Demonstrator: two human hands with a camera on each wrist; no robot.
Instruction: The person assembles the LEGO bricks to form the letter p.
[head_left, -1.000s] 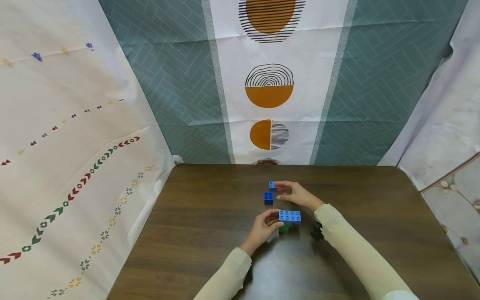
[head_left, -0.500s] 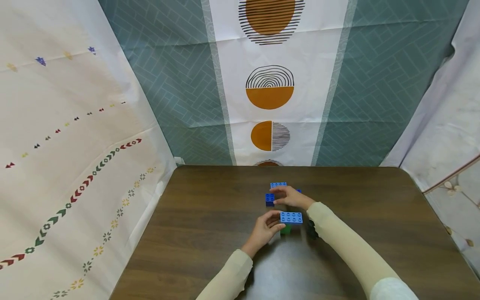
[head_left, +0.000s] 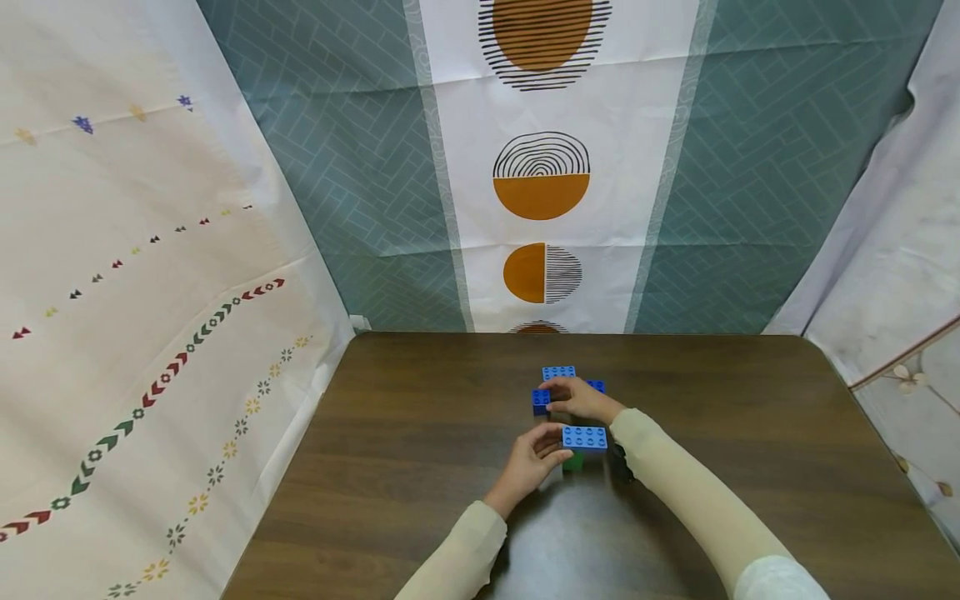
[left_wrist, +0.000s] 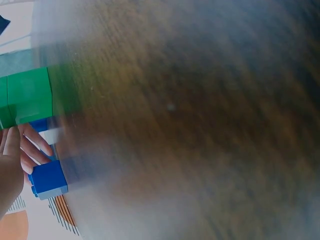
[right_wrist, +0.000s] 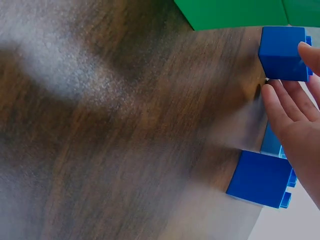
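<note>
My left hand (head_left: 522,468) grips the left end of a stack, its thumb in front and a finger behind. A light blue brick (head_left: 584,438) tops that stack, over green (head_left: 573,462); in the left wrist view the green part (left_wrist: 30,95) shows a seam. Just beyond, my right hand (head_left: 583,398) has thumb and finger around a small dark blue brick (head_left: 541,402) on the table. In the right wrist view, the thumb of my right hand (right_wrist: 300,125) lies at the studs of this brick (right_wrist: 283,54), with fingertips at its side.
Behind the right hand lies another light blue brick (head_left: 558,372). A second dark blue brick (head_left: 596,386) sits beside it, partly covered by the hand. The brown table (head_left: 390,450) meets patterned cloth (head_left: 405,283) at its far edge.
My right hand has moved left and nearer to me, onto the small dark blue brick, uncovering more of the bricks behind. My left hand keeps its hold on the stack.
</note>
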